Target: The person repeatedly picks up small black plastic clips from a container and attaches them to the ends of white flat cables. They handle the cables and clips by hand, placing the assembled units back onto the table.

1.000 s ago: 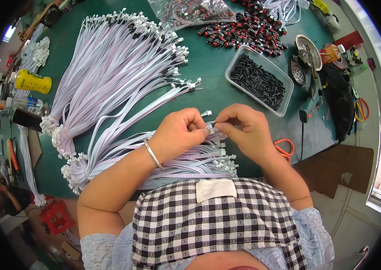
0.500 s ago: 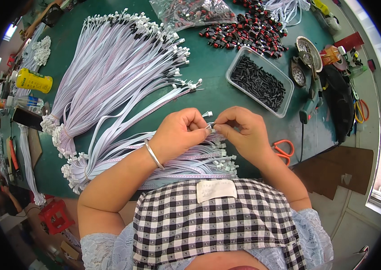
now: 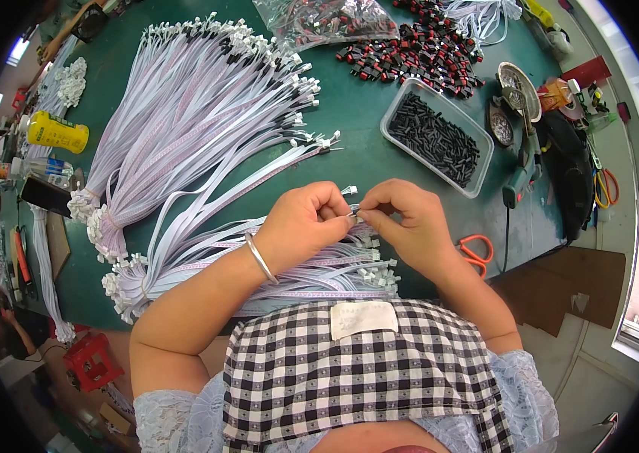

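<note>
Between fingers [image 3: 378, 199], slender cable end [image 3: 354, 212]

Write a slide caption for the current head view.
Left hand and right hand pinch a tiny part by white ribbon cables, a clear tub of short black pieces nearby.

Left hand [image 3: 306, 220], right hand [image 3: 409, 220]: pinch cable end [image 3: 354, 212] | white cables [image 3: 327, 276]: beneath | clear tray [image 3: 486, 163]: black pieces [image 3: 434, 137], beyond
</note>
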A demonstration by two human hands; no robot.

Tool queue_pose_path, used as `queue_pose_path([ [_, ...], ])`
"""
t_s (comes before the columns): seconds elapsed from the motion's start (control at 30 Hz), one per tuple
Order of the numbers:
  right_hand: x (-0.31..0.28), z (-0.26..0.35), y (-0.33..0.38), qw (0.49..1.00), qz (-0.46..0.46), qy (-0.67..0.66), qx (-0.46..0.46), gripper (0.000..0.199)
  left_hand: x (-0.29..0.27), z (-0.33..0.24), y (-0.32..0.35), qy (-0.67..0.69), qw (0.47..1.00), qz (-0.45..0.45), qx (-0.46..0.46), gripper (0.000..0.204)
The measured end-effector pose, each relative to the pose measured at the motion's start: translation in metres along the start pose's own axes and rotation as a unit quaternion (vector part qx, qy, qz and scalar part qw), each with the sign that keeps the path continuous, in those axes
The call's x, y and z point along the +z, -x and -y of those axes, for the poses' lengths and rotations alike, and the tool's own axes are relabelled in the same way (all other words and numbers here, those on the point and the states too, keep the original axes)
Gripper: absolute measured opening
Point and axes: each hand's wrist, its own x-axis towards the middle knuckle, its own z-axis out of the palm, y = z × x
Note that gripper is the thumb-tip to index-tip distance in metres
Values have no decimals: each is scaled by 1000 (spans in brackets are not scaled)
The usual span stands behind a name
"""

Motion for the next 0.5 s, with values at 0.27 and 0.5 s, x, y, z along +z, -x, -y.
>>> queue_pose_path([
  [0.27,-14,8,-11,993,100,-6,68,12,7,-4,4,-99,994,-13,33,7],
  [0.5,-17,8,-15,987,135,-33,85,14,6,-7,4,-134,989,-11,55,7],
])
